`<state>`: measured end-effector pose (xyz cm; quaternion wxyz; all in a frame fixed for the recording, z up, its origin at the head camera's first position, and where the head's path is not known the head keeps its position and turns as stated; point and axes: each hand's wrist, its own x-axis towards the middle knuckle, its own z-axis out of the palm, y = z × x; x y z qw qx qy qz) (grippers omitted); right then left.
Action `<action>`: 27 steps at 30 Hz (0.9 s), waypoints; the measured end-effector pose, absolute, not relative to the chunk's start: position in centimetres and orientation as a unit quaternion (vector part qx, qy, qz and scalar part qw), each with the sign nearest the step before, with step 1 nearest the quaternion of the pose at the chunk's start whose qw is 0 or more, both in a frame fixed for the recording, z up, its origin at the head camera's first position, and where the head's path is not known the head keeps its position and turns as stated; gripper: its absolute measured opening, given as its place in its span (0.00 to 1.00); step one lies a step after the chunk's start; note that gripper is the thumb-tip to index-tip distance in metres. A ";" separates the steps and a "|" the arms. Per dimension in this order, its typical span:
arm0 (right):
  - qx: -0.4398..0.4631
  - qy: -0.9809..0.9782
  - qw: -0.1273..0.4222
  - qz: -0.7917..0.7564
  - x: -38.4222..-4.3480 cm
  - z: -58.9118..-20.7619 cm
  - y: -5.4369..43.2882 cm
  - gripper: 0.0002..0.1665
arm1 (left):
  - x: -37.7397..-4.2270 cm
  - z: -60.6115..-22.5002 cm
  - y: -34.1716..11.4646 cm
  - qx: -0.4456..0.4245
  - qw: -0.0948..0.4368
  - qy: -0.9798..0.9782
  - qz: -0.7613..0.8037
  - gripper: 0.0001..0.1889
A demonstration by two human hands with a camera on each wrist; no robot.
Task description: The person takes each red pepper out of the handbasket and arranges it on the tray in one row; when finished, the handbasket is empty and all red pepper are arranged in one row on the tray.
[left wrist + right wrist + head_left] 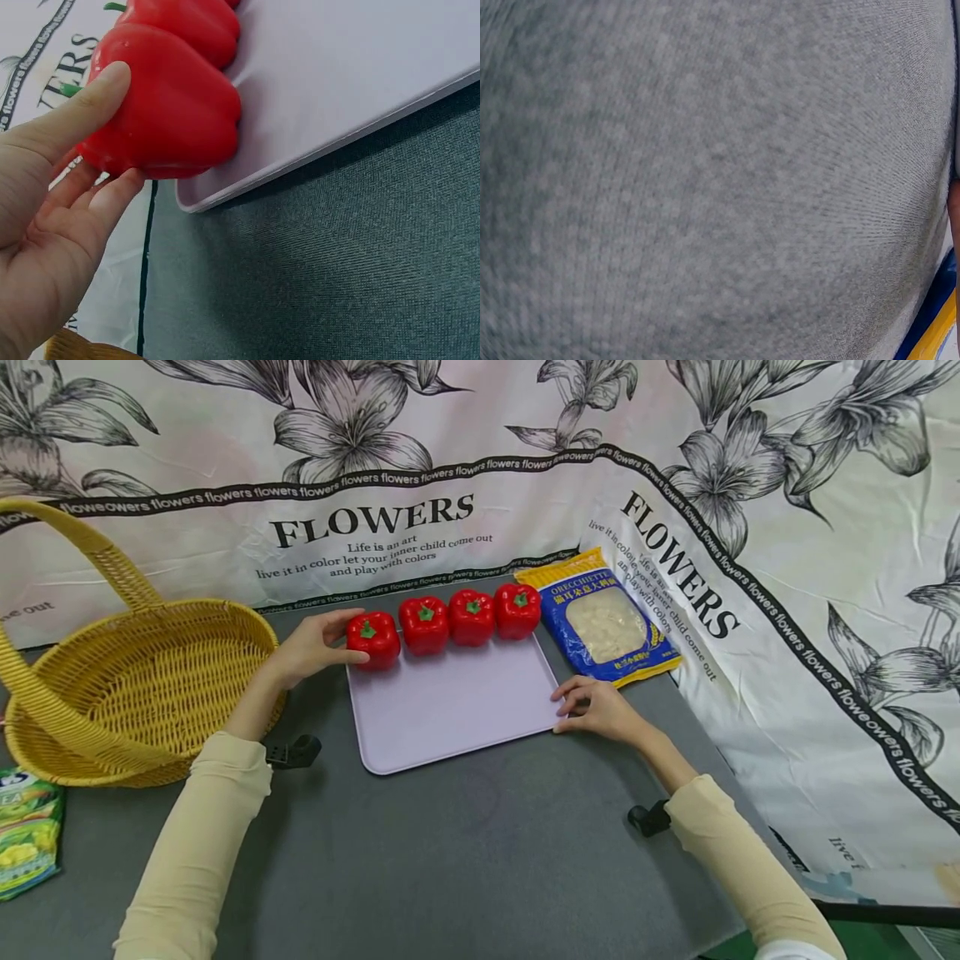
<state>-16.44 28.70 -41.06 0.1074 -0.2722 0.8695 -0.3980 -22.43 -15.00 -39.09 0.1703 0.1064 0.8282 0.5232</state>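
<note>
At the far left of a row of several red bell peppers, my left hand [311,647] grips the end bell pepper [373,641], thumb on its near side and fingers behind. In the left wrist view the thumb and fingertips press against that same pepper [165,105]. The row stands along the back edge of a pale lilac tray [450,702]. My right hand [596,708] pinches the tray's right edge close to its front corner. Only a sliver of that hand shows at the border of the right wrist view, which is mostly grey cloth.
A blue and yellow orecchiette pasta bag [603,618] lies right of the tray, against the wall cloth. To the left stands a yellow wicker basket [150,685] with a tall handle. A green packet [28,831] lies at the left edge of the grey tabletop [465,852].
</note>
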 end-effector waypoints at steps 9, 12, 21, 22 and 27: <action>-0.265 0.870 0.115 -0.400 -16.4 -40.8 28.6 0.09 | -22.5 -38.9 -14.9 0.102 0.171 0.832 0.518 0.39; -0.265 0.870 0.116 -0.399 -16.4 -40.8 28.6 0.08 | -22.8 -38.9 -15.1 0.104 0.175 0.832 0.516 0.40; -0.260 0.871 0.121 -0.399 -16.5 -41.0 28.6 0.08 | -23.4 -38.8 -15.9 0.134 0.197 0.820 0.520 0.41; -0.258 0.871 0.122 -0.399 -16.4 -40.9 28.6 0.09 | -23.4 -38.8 -16.0 0.139 0.198 0.821 0.518 0.41; -0.253 0.873 0.121 -0.400 -16.4 -40.7 28.5 0.09 | -23.7 -38.8 -16.1 0.142 0.195 0.815 0.527 0.39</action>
